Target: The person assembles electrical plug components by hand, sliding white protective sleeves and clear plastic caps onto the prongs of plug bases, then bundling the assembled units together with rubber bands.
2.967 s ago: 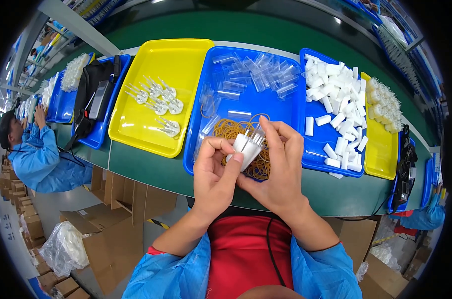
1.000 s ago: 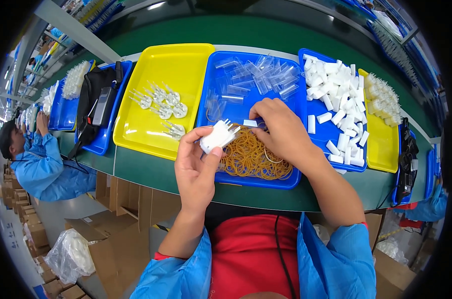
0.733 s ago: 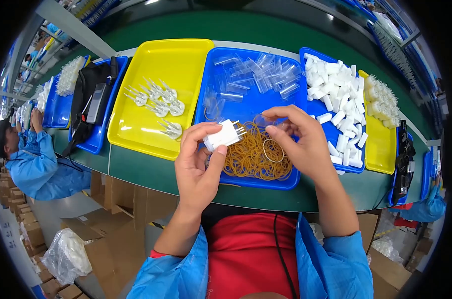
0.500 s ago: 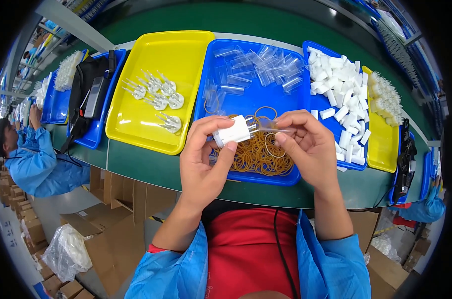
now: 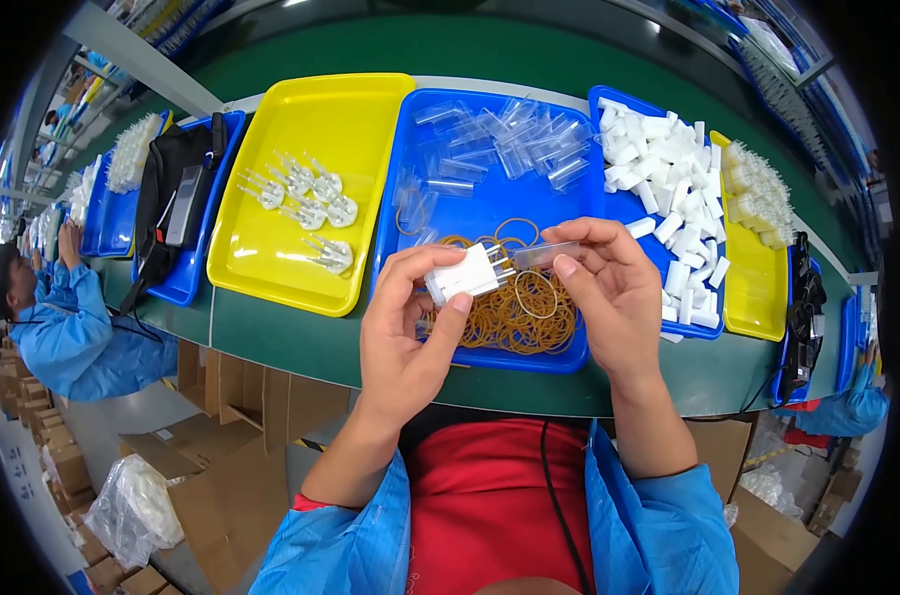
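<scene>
My left hand [image 5: 405,327] pinches a white plug adapter [image 5: 462,277], prongs pointing right. My right hand [image 5: 609,288] holds a clear plastic sleeve [image 5: 544,255] by thumb and fingertips, its open end just at the prongs. Both hover over the rubber bands [image 5: 514,307] in the blue tray [image 5: 490,198]. Left of that tray is a yellow tray [image 5: 272,268] with finished plugs [image 5: 306,203]; right, white blocks [image 5: 668,178].

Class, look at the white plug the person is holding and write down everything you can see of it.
The white plug is a small, boxy block of smooth, plastic-looking material with thin metal pins sticking out of its right end. It lies roughly level, tilted up slightly to the right, above a pile of rubber bands in a blue tray. The left hand grips it between thumb and fingers. The right hand holds a clear sleeve at the pins.
</scene>
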Action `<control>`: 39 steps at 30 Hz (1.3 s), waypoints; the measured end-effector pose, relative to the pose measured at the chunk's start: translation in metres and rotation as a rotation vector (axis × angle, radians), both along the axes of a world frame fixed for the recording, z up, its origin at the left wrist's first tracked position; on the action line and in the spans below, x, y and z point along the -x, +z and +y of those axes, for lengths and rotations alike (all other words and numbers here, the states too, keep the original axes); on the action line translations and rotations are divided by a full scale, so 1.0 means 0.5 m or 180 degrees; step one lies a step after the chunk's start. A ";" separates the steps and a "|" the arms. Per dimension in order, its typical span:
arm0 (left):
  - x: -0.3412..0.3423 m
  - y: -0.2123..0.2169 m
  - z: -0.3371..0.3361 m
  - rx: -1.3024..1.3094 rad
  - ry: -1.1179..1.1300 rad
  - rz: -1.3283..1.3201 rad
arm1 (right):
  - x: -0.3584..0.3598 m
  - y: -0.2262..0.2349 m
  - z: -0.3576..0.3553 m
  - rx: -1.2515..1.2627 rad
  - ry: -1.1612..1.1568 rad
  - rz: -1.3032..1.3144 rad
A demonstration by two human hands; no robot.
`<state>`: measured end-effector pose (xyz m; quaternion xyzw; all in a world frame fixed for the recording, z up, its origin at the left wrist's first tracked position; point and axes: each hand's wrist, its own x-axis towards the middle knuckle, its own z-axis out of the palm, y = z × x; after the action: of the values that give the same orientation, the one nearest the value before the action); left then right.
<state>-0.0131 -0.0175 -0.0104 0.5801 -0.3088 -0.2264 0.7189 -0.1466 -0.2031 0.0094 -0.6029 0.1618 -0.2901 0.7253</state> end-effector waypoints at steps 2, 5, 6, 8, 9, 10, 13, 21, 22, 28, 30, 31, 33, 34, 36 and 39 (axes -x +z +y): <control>0.000 0.004 0.000 0.0010 0.0003 -0.0002 | 0.002 -0.002 -0.002 -0.0074 0.0151 0.0043; -0.006 0.008 0.003 -0.0178 -0.0167 -0.0252 | 0.003 -0.003 0.001 -0.0161 0.0280 0.0116; -0.005 0.010 0.003 -0.0149 -0.0153 -0.0229 | 0.004 -0.002 0.002 -0.0167 0.0251 0.0151; -0.003 0.012 0.001 -0.0120 -0.0138 -0.0209 | 0.006 -0.004 0.000 -0.0151 0.0232 0.0147; -0.003 0.013 0.001 -0.0130 -0.0128 -0.0200 | 0.007 -0.005 -0.001 -0.0140 0.0217 0.0144; -0.002 0.013 0.001 -0.0140 -0.0118 -0.0190 | 0.008 -0.005 -0.001 -0.0140 0.0217 0.0141; -0.001 0.011 -0.001 -0.0153 -0.0079 -0.0178 | 0.010 -0.005 -0.001 -0.0168 0.0212 0.0169; 0.001 0.016 -0.003 -0.0255 -0.0107 -0.0290 | 0.010 -0.010 0.004 -0.0167 0.0270 0.0168; 0.001 0.016 -0.003 -0.0251 -0.0092 -0.0317 | 0.010 -0.010 0.005 -0.0174 0.0274 0.0168; 0.003 0.014 -0.003 -0.0279 -0.0052 -0.0409 | 0.017 -0.011 0.002 -0.0383 0.0393 0.0150; 0.002 0.008 -0.005 -0.0266 -0.0020 -0.0484 | 0.019 -0.018 0.001 -0.0269 0.0440 -0.0071; 0.001 0.006 -0.005 -0.0252 0.0005 -0.0559 | 0.019 -0.020 -0.002 -0.0270 0.0447 -0.0069; 0.001 0.006 -0.004 -0.0260 0.0039 -0.0582 | 0.020 -0.025 -0.005 -0.0176 0.0531 -0.0163; 0.001 0.006 -0.003 -0.0262 0.0067 -0.0608 | 0.019 -0.021 -0.001 -0.0181 0.0535 -0.0160; 0.000 0.007 -0.001 -0.0295 0.0084 -0.0683 | 0.013 -0.006 0.011 -0.0441 0.0331 -0.0214; 0.001 0.009 -0.001 -0.0300 0.0109 -0.0719 | 0.011 -0.002 0.015 -0.0416 0.0337 -0.0143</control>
<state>-0.0135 -0.0181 -0.0061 0.6402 -0.3668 -0.1616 0.6553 -0.1522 -0.1957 0.0084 -0.5554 0.1319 -0.2537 0.7809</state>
